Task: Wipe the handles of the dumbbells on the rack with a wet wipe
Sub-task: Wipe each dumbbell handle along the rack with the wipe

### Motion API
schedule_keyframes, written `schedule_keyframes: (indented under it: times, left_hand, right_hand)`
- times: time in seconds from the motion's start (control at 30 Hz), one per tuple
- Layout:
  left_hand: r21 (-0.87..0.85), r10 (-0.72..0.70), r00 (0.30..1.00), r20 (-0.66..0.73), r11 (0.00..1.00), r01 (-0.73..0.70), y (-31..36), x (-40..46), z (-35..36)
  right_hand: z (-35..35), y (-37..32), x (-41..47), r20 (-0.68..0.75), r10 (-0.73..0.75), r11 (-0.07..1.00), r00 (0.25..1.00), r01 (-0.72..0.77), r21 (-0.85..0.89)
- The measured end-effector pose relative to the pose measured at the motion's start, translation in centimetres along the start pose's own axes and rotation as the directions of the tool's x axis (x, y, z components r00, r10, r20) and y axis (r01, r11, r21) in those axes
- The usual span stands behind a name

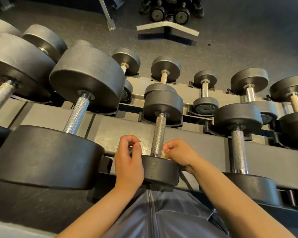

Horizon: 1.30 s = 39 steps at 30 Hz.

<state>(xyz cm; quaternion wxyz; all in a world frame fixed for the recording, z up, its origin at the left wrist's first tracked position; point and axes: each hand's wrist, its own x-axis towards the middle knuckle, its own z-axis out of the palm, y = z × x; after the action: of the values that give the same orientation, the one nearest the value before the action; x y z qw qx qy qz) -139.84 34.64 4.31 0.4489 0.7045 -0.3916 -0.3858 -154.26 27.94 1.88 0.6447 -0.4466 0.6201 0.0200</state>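
Bigger dumbbells (76,107) crowd the rack (113,127) on the left, another sits on the right. The centre dumbbell's handle (159,134) runs lengthwise away from the person. The right hand (181,154) pinches a wet wipe (164,154) at its near end; the left hand (128,162) is curled beside it, its grip unclear.

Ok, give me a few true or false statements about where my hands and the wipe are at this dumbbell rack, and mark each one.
1. The right hand holds the wet wipe beside the base of the middle dumbbell's handle. True.
2. The left hand grips that handle. False: it sits left of it, fingers curled, not touching.
3. Two small dumbbells stand on the floor beyond the rack. True.
4. The dumbbell left of the hands is smaller than the middle one. False: it is clearly bigger.
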Motion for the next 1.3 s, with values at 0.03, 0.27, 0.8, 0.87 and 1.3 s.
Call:
schedule_keyframes:
  times: [0.03,0.27,0.8,0.87,1.3]
  left_hand:
    - [-0.003,-0.003,1.0,0.002,1.0,0.003,0.0,0.0,0.0]
    - [0.014,-0.039,0.999,-0.02,0.999,0.04,0.3,0.0,0.1]
    - [0.055,-0.044,0.997,-0.062,0.997,0.048,0.7,-0.2,0.2]
    - [0.066,-0.043,0.997,-0.062,0.997,0.047,0.7,-0.1,0.2]
    - [0.082,-0.018,0.998,-0.068,0.996,0.024,0.5,-0.1,0.1]
  right_hand:
    - [0.3,0.3,-0.2,-0.027,0.025,0.994,0.999,-0.022,0.109]
    - [1.4,0.4,0.6,-0.195,0.167,0.837,0.966,-0.034,0.546]
    - [0.7,-1.7,2.5,-0.318,0.141,0.701,0.938,0.132,0.701]
    - [0.6,-1.3,1.9,-0.384,0.095,0.781,0.919,0.17,0.602]
    - [0.0,-2.2,5.5,-0.404,0.277,0.689,0.872,0.112,0.716]
